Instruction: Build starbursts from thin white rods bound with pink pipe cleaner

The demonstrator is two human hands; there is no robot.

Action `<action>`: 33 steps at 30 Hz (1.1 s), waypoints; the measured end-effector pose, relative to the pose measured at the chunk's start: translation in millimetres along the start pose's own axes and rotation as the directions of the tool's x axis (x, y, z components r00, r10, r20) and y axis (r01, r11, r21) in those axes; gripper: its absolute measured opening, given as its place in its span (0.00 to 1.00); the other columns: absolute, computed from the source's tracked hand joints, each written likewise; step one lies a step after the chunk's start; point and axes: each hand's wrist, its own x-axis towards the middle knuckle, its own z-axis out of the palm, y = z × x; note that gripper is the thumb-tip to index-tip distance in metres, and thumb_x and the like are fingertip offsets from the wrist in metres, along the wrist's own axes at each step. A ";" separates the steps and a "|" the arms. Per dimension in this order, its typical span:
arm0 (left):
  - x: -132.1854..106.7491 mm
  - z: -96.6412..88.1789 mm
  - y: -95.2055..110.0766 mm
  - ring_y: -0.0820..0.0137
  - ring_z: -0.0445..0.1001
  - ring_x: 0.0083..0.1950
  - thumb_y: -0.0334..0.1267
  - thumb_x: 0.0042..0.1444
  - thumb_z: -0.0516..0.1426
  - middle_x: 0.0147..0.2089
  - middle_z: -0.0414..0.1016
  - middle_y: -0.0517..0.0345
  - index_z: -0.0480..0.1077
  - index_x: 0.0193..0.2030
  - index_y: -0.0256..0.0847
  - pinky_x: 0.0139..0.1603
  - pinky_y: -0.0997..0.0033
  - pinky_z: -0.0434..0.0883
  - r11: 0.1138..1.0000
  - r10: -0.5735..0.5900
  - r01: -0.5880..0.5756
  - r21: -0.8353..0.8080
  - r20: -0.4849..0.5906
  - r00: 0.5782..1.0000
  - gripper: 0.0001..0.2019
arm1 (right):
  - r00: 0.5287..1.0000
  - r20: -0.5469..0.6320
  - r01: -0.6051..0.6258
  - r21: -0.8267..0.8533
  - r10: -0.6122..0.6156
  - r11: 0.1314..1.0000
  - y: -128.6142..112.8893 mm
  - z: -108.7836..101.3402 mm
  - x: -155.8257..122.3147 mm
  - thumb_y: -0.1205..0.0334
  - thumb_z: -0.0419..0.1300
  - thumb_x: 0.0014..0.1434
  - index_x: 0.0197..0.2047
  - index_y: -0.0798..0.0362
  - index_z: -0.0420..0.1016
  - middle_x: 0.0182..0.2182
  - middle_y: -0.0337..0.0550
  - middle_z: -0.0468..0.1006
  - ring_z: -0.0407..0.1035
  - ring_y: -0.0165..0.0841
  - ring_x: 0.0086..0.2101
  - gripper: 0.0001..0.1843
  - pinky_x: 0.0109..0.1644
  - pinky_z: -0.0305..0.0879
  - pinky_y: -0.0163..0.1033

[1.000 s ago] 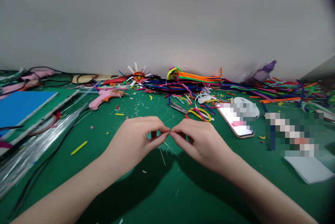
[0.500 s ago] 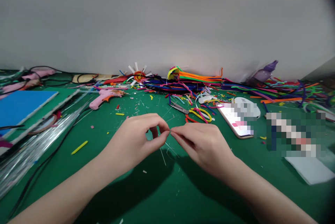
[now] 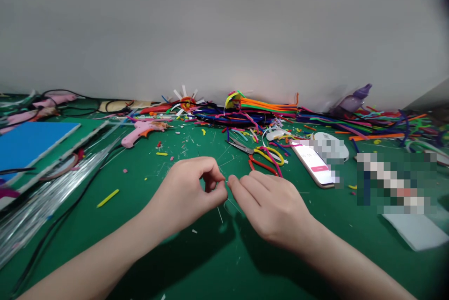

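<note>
My left hand (image 3: 196,188) is in a pinch above the green table, thumb and forefinger pressed together at the middle of the view. My right hand (image 3: 268,199) is closed, palm down, with its fingertips almost meeting the left ones. A tiny pale bit of a thin strand (image 3: 226,182) shows between the two sets of fingertips. What lies inside the right fingers is hidden. Fine pale threads (image 3: 220,215) show just below the hands; whether they are held or lie on the table I cannot tell. Beyond the right hand lie scissors (image 3: 257,154) with yellow and red handles.
A pink glue gun (image 3: 140,132) with a black cord (image 3: 75,206) lies at left, beside clear glue sticks (image 3: 59,202) and a blue board (image 3: 31,146). Colourful pipe cleaners (image 3: 270,104) line the grey wall. On the right are a lit phone (image 3: 315,167) and a white disc (image 3: 329,146).
The right hand has turned more palm down, its fingers folding in and hiding its pinch. The left hand keeps its pinch, slightly lower in view. The table things stay put.
</note>
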 end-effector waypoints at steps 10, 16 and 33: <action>2.1 -6.1 0.3 0.76 0.64 0.24 0.31 0.41 0.55 0.21 0.67 0.65 0.65 0.20 0.39 0.23 0.78 0.62 0.939 -0.191 0.217 -0.267 0.120 0.974 0.03 | 0.999 0.003 0.032 0.064 -0.032 0.997 5.2 -6.3 0.3 0.71 0.50 0.62 0.34 0.59 0.72 0.20 0.39 0.68 0.59 0.30 0.22 0.11 0.21 0.51 0.39; -0.1 -5.4 -6.3 0.80 0.58 0.19 0.28 0.42 0.53 0.19 0.62 0.67 0.64 0.22 0.39 0.19 0.79 0.53 0.763 -0.216 0.354 -0.541 0.304 0.928 0.03 | 0.999 0.028 0.024 0.176 -0.029 0.984 8.1 -10.8 -0.6 0.71 0.49 0.61 0.35 0.59 0.74 0.22 0.40 0.70 0.58 0.29 0.23 0.12 0.23 0.52 0.39; 0.4 -9.2 -12.0 0.82 0.56 0.19 0.35 0.47 0.61 0.21 0.61 0.64 0.68 0.22 0.37 0.17 0.79 0.51 0.506 -0.073 0.451 -0.735 0.484 0.872 0.08 | 0.991 -0.030 -0.093 0.548 0.131 0.831 13.4 -7.1 -2.6 0.68 0.56 0.60 0.32 0.56 0.73 0.24 0.40 0.74 0.63 0.26 0.25 0.06 0.28 0.57 0.32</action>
